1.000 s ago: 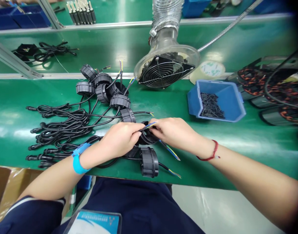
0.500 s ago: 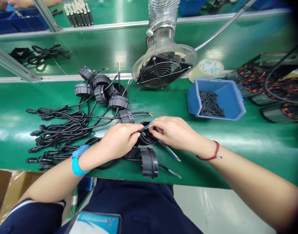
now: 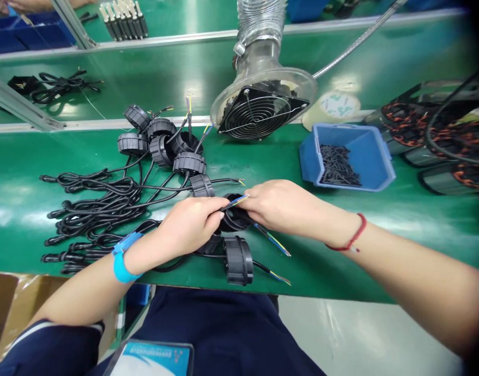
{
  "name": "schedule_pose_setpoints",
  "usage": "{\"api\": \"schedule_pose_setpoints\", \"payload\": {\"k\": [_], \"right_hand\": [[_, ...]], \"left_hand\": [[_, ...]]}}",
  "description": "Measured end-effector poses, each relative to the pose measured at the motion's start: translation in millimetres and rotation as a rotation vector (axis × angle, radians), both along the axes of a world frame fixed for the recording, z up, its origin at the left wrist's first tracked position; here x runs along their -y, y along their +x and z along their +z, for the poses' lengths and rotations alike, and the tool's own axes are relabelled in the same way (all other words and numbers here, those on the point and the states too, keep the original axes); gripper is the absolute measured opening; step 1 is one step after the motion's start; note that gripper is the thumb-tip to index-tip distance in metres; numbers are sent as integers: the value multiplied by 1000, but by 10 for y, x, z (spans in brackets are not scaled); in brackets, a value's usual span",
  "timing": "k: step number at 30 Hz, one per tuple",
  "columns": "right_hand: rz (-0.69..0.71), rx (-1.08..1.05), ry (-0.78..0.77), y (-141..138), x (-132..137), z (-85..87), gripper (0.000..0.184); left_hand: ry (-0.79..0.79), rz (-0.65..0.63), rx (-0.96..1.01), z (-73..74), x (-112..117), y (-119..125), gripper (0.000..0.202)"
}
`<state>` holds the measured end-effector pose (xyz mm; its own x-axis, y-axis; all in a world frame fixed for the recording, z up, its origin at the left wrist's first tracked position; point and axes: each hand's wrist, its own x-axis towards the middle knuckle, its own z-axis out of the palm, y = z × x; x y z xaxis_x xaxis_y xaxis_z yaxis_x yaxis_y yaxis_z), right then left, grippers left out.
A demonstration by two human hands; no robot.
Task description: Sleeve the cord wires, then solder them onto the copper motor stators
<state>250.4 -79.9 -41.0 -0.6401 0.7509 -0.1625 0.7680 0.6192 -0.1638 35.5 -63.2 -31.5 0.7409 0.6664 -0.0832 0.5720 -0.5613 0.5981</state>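
Between thumb and fingers, my left hand (image 3: 192, 222) pinches a black cable (image 3: 228, 204) just behind its bared blue and yellow wires (image 3: 239, 199). My right hand (image 3: 276, 206) is closed at the tips of these wires, its fingertips mostly turned from view. Below both hands lies a black ribbed cap (image 3: 235, 218), partly covered by them. Nearer to me, another black ribbed cap (image 3: 238, 260) rests on its side, a cable with stripped coloured wires sticking out to the right.
More black caps (image 3: 189, 163) and coiled black cables (image 3: 106, 203) cover the left of the green bench (image 3: 274, 167). A blue bin (image 3: 374, 162) holds small black pieces (image 3: 338, 166). A fan (image 3: 259, 117) on a duct hangs behind my hands. Wound motor parts (image 3: 439, 141) stand at right.
My right wrist and forearm have swung slightly outward and the hand has turned a little over the wire tips. My left hand keeps its pinch on the cable. The view shifted slightly.
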Motion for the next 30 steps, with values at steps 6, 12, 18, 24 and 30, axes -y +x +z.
{"api": "schedule_pose_setpoints", "payload": {"k": [6,12,18,24,30], "right_hand": [[-134,-263,-121,93,110,-17,35],[-343,-670,-191,-58,322,-445,71],[-686,-1071,-279,-240,359,-319,62],[-829,-1340,-850,-356,465,-147,67],[-798,-1126,-511,-310,507,-243,79]], "left_hand": [[-12,-2,-56,30,4,-4,26],[-55,45,5,-7,-17,-23,25],[-367,349,479,106,-132,-147,17],[-392,407,459,98,-231,-200,12],[-369,214,366,38,-138,-199,15]]}}
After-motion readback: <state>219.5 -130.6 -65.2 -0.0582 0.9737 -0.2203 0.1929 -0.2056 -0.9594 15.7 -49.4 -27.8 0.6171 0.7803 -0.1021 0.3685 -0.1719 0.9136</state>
